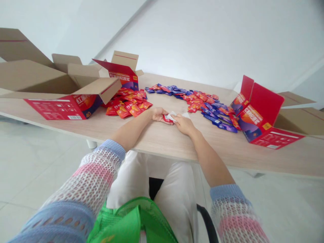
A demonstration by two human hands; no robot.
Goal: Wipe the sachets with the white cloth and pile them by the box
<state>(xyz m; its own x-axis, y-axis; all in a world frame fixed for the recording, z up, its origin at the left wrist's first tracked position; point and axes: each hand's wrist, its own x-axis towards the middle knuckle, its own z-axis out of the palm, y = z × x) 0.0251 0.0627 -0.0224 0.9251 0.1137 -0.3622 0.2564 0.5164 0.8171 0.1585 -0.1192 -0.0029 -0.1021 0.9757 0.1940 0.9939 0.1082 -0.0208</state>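
Observation:
Over the middle of the table, my left hand [160, 115] is closed on a red sachet [167, 118], whose printed face shows between the fingers. My right hand [184, 124] pinches a white tissue [172, 115] against that sachet, and part of the tissue sticks out past the knuckles. To the left of my left hand lies a heap of red sachets [130, 104]. Beyond both hands, an arc of blue sachets [172, 90] and red sachets [197, 100] curves round to more blue sachets [220, 116] on the right.
A large open carton [60, 107] stands at the left, with a smaller red box [124, 78] behind it. Another open red box [258, 118] stands at the right, flaps up. The wooden table's [157, 143] front edge runs just before my lap, where a green mesh bag [134, 219] lies.

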